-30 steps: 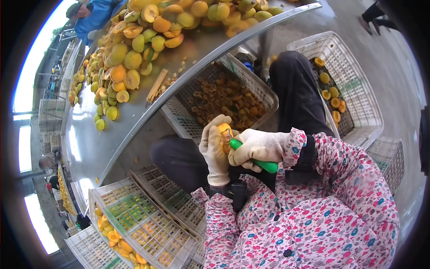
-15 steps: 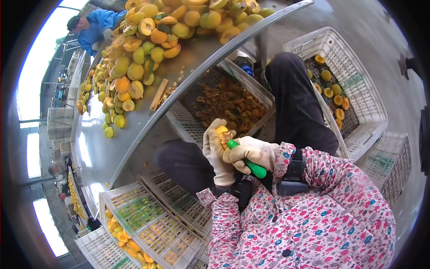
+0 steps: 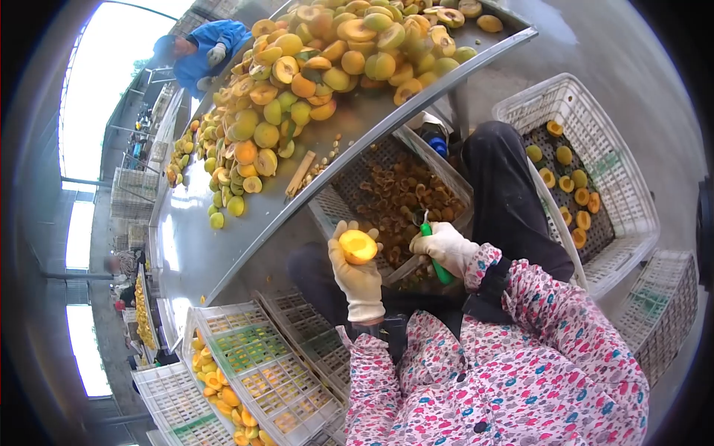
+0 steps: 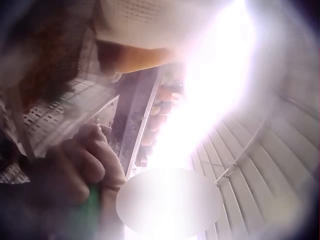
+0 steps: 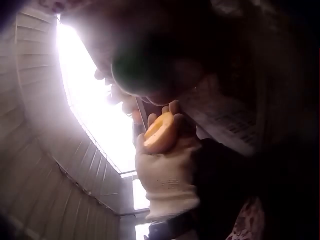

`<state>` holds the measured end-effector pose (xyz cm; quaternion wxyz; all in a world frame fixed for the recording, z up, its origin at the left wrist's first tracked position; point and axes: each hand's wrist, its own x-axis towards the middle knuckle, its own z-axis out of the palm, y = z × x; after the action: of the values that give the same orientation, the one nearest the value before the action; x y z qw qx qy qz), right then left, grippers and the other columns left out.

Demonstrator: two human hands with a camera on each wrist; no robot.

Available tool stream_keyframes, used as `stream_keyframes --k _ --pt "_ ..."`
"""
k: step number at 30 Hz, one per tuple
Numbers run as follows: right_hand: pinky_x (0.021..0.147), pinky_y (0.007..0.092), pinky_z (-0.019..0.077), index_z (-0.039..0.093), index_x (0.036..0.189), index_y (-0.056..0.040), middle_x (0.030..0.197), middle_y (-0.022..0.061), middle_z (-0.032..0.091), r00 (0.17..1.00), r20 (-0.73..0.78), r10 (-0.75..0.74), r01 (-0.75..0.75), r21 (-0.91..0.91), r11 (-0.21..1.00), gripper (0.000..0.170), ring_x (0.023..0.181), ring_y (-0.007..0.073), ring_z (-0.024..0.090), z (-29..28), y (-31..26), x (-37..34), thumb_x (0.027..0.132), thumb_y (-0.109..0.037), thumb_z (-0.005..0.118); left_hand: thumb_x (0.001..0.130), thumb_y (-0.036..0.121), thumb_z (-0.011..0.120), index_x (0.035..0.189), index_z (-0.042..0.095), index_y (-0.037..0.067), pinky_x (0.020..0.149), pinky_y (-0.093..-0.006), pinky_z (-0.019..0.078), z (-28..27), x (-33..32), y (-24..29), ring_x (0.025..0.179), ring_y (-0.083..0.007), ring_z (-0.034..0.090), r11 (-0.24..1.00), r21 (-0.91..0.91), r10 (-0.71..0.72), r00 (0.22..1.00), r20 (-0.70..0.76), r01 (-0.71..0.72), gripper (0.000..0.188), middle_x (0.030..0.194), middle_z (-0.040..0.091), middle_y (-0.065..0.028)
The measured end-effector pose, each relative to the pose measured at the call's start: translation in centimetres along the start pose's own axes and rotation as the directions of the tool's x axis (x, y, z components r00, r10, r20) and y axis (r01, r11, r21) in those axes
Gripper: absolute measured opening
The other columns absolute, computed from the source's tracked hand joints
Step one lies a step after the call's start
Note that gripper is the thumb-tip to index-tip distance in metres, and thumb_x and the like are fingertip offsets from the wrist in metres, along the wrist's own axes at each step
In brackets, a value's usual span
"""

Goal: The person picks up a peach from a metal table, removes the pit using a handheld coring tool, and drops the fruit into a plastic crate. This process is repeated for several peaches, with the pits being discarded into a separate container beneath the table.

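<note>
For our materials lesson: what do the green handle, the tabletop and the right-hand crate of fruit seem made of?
Green handle: probably plastic, smooth and evenly coloured.
Tabletop: likely metal, smooth grey with bright reflections.
Right-hand crate: apparently moulded plastic, pale, with regular slots.

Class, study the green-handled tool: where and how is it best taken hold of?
Probably by the green handle, from the person's right, as the right hand does: it is thick and slants toward the body, leaving the thin metal tip free, facing away.
</note>
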<state>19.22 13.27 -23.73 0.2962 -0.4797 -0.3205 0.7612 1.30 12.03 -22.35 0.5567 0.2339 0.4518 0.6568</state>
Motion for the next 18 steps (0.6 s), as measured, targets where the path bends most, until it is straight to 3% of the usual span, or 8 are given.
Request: stream_keyframes --k 2,4,6,8,10,13,17,18 --pt "0.048 0.0275 0.045 0.063 0.088 0.0011 0.069 0.0051 0.057 0.985 0.056 0.164 -0.172 0.233 0.957 0.016 0.053 0.0145 0.054 -0.9 0.3 0.4 0.078 -0.012 0.063 0.098 0.04 0.041 0.128 0.047 0.006 0.075 -0.0392 0.0559 0.9 0.4 1.0 0.097 -0.0322 0.062 0.987 -0.099 0.129 0.992 -0.012 -0.13 0.045 0.115 0.057 -0.0111" --pt "0.048 0.0269 0.045 0.06 0.084 -0.0007 0.069 0.0048 0.057 0.993 0.033 0.117 -0.122 0.264 0.957 0.014 0.052 0.0143 0.054 -1.0 -0.2 -0.2 0.079 -0.013 0.066 0.099 0.037 0.04 0.132 0.043 0.006 0.079 -0.0421 0.0554 4.4 0.1 1.8 0.101 -0.0332 0.061 0.963 -0.102 0.243 0.969 -0.052 -0.248 0.046 0.12 0.055 -0.0124" --pt "0.05 0.0252 0.045 0.063 0.088 -0.0024 0.066 0.0019 0.056 0.99 -0.003 0.139 -0.137 0.171 0.976 0.019 0.052 0.0126 0.054 -0.8 0.0 -0.2 0.081 -0.02 0.065 0.1 0.032 0.042 0.14 0.036 0.006 0.087 -0.042 0.0522 8.8 -0.9 2.7 0.111 -0.0308 0.057 0.983 -0.168 0.127 0.947 0.296 -0.079 0.049 0.134 0.049 -0.0137" --pt "0.049 0.0256 0.0445 0.063 0.088 -0.0017 0.066 0.0021 0.056 0.989 0.048 0.14 -0.144 0.121 0.982 0.021 0.052 0.013 0.054 -0.2 -0.6 -0.8 0.08 -0.021 0.066 0.099 0.027 0.046 0.14 0.039 0.006 0.086 -0.0384 0.0511 10.6 -0.8 4.4 0.114 -0.0277 0.055 0.913 0.354 0.078 0.938 0.338 -0.204 0.047 0.136 0.047 -0.0139" --pt "0.05 0.0263 0.0448 0.061 0.089 -0.0005 0.07 0.005 0.058 0.982 0.128 0.139 -0.15 0.081 0.985 0.019 0.053 0.0137 0.054 0.0 -0.9 -1.0 0.081 -0.018 0.065 0.098 0.023 0.05 0.127 0.054 0.0 0.078 -0.0315 0.0518 6.5 3.3 6.2 0.101 -0.0224 0.062 0.903 0.414 0.023 0.975 0.219 -0.115 0.037 0.126 0.057 -0.0125" --pt "0.05 0.0261 0.0453 0.058 0.089 -0.0017 0.069 0.0045 0.057 0.975 0.124 0.184 -0.199 0.117 0.973 0.019 0.053 0.0127 0.053 0.3 -1.3 -1.2 0.081 -0.017 0.066 0.094 0.02 0.056 0.115 0.061 0.002 0.064 -0.0236 0.048 0.7 8.4 9.8 0.081 -0.0129 0.063 0.819 0.566 0.161 0.985 -0.06 -0.1 0.029 0.107 0.064 -0.0059" --pt "0.048 0.0258 0.0451 0.056 0.09 -0.0023 0.067 0.0037 0.056 0.964 0.065 0.256 -0.263 0.122 0.957 0.018 0.051 0.0127 0.053 0.6 -1.4 -0.5 0.081 -0.014 0.066 0.092 0.018 0.056 0.115 0.063 0.007 0.068 -0.0254 0.047 -2.7 16.1 12.9 0.084 -0.0121 0.06 0.69 0.719 0.2 0.976 -0.083 -0.08 0.026 0.11 0.062 -0.0025" --pt "0.047 0.026 0.0449 0.057 0.09 -0.002 0.066 0.0038 0.056 0.956 0.036 0.292 -0.294 0.123 0.948 0.018 0.05 0.0128 0.053 0.7 -1.6 -0.4 0.081 -0.014 0.066 0.089 0.017 0.059 0.116 0.063 0.01 0.072 -0.029 0.0469 -4.4 19.4 12.4 0.091 -0.0158 0.059 0.467 0.842 0.373 0.923 0.089 -0.27 0.028 0.112 0.059 -0.0057"
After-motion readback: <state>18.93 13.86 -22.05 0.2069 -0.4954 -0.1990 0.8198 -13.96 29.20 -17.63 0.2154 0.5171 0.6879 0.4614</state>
